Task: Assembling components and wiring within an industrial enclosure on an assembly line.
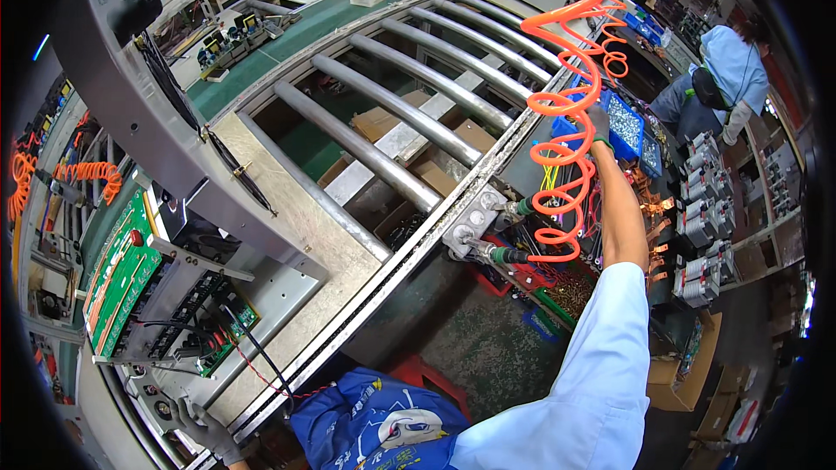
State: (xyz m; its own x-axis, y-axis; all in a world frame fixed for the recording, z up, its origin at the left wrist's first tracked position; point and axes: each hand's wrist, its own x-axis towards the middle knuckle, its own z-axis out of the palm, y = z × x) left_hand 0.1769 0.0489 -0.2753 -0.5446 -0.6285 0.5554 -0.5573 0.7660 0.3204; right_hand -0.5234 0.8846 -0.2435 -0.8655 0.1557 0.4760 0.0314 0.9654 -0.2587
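Observation:
My left hand [207, 435], in a grey glove, is at the lower left beside a metal chassis [277, 318], its fingers stretched out and apart. A large green circuit board [122, 274] stands tilted on that chassis, with a smaller board [233, 331] and dark wires below it. My right arm reaches far forward to the parts bins. The gloved right hand [599, 124] is by a blue bin of small metal fasteners [624, 126]. An orange coiled air hose [564, 104] hangs in front of that hand, and its fingers are hidden.
A roller conveyor [409, 113] runs ahead to the back right. Hose fittings join a metal block [475, 222] on its rail. Copper-coloured parts [655, 207] and finned metal parts [701, 274] lie to the right. A person in light blue [731, 65] is at the far right.

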